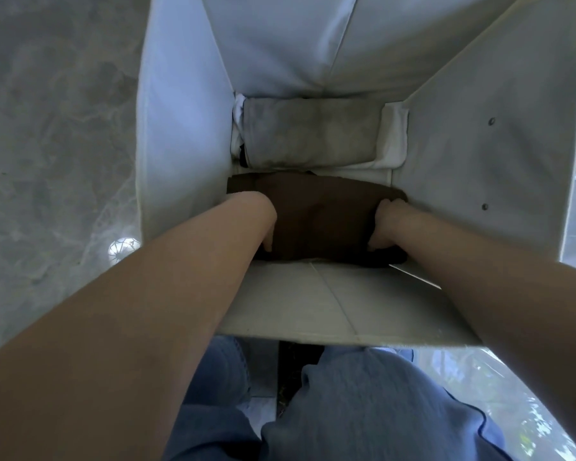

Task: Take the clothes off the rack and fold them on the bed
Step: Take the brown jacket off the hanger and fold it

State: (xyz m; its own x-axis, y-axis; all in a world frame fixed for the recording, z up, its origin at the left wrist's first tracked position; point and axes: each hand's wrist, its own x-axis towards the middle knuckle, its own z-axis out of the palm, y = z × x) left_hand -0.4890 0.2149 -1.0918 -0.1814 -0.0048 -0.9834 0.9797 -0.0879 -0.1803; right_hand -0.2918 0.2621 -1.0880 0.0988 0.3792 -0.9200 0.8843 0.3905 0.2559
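Brown cloth, folded into a thick dark bundle, is held low inside a tall white fabric bin, against its near wall. It is gripped at both ends: the left hand is curled round the left edge, with its fingertips hidden beneath the fabric, and the right hand is closed round the right edge, knuckles bent and fingers pressed together over the fold.

Folding of this piece is judged to be finished, since it is seen as a compact rectangle with squared edges. Beyond it, at the far end of the bin, a grey folded garment is already laid flat, with white cloth tucked beside and under it. Part of the work is therefore taken to be done. Neither rack nor bed is shown, so what is left to be taken down cannot be told.

The brown bundle appears soft and matte, slightly bulged in the middle. The grey garment looks plush and faintly mottled. The bin's walls are stiff, smooth panels with stitched seams and small dark rivets on the right side. Marbled grey floor is seen around the bin, and blue denim trousers below it.
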